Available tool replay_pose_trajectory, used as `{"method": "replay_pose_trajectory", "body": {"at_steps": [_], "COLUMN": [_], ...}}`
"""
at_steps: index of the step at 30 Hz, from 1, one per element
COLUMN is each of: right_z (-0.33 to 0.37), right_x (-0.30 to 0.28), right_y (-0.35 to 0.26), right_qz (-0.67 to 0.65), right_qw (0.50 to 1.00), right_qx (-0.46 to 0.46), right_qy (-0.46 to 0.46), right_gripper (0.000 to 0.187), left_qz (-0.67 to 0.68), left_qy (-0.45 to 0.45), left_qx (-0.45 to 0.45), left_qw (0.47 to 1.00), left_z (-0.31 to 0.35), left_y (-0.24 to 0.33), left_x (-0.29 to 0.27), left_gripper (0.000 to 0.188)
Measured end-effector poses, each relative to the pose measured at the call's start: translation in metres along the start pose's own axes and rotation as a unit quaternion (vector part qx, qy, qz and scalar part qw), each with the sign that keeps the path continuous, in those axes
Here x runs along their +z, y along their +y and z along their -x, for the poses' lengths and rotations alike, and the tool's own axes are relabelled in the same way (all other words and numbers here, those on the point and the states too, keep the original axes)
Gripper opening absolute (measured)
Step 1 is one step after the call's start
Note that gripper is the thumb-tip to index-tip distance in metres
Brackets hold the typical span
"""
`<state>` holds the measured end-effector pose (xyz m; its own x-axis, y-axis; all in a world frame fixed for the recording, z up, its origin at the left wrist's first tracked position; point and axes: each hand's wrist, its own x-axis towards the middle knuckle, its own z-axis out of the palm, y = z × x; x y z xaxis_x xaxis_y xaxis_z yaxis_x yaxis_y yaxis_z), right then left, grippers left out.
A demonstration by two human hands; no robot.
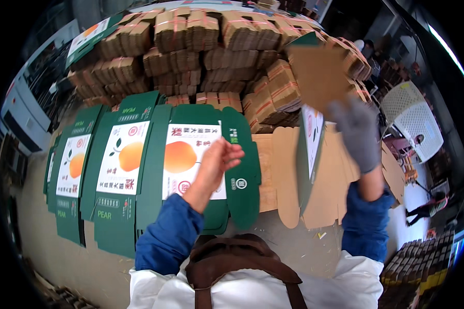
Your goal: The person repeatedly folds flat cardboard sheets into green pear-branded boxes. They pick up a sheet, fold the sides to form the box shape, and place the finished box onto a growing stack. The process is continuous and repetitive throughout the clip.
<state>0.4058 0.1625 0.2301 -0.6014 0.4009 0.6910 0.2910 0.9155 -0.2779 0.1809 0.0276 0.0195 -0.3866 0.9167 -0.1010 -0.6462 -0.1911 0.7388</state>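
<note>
My left hand is bare and hovers over a flat green carton blank printed with an orange-coloured pear on white. Its fingers are partly stretched and apart, with nothing in them. On the right, my right hand wears a grey glove and is smeared by motion. It is at the lower edge of a raised brown cardboard panel; whether its fingers grip the panel is unclear. Just left of that hand, a green and white printed panel stands steeply tilted above plain brown cardboard blanks.
More printed green blanks lie overlapping on the left. Behind them rise tall stacks of strapped brown cardboard bundles. A white perforated panel stands at the right, near another person. Further stacks sit at the lower right.
</note>
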Motion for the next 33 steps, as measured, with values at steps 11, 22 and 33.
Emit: {"method": "replay_pose_trajectory", "body": {"at_steps": [11, 22, 33], "right_z": [0.155, 0.022, 0.005], "right_x": [0.283, 0.428, 0.575], "right_y": [-0.167, 0.112, 0.269], "right_qz": [0.184, 0.161, 0.123], "right_qw": [0.93, 0.904, 0.902], "right_qx": [-0.162, 0.163, 0.093], "right_qy": [-0.273, -0.362, -0.403], "right_gripper": [0.038, 0.037, 0.051], "left_qz": [-0.103, -0.283, -0.356], "left_qy": [0.149, 0.205, 0.256], "left_qx": [-0.207, -0.121, -0.162], "left_qw": [0.962, 0.929, 0.884], "left_z": [0.051, 0.088, 0.113], "left_y": [0.071, 0.026, 0.041], "left_x": [-0.189, -0.238, -0.2], "left_gripper": [0.02, 0.015, 0.015]}}
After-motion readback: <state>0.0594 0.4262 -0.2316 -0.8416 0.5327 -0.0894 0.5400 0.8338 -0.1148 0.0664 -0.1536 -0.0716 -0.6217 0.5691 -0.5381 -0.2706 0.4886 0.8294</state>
